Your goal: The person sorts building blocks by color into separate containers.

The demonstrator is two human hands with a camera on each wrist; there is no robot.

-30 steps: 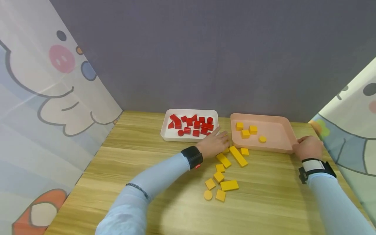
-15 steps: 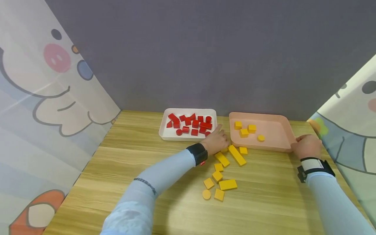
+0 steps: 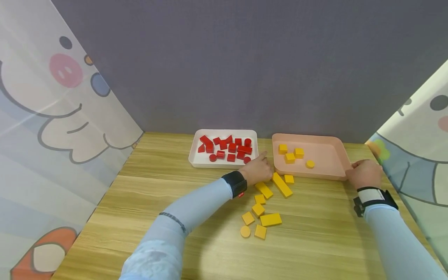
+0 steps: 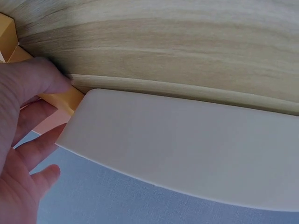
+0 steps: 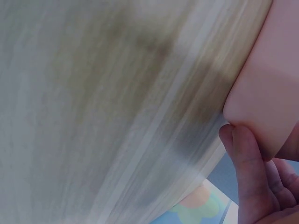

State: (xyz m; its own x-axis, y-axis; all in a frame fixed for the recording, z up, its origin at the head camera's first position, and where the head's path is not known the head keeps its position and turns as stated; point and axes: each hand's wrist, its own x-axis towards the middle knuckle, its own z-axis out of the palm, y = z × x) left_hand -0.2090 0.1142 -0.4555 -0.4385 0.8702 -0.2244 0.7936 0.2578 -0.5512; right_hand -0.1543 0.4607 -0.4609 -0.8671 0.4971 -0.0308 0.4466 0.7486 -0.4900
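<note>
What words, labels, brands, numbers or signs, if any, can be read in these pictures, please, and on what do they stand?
None can be read.
Red tag on the black left wristband: pale marks, too small to read.
Yellow blocks, red blocks, white tray, pink tray: no lettering visible.

Smooth plastic-looking pink tray (image 3: 330, 155), smooth white tray (image 4: 177, 144); matt yellow blocks (image 3: 271, 220), wood-grained tabletop (image 3: 315, 225); cloth-like grey backdrop (image 3: 224, 66)
</note>
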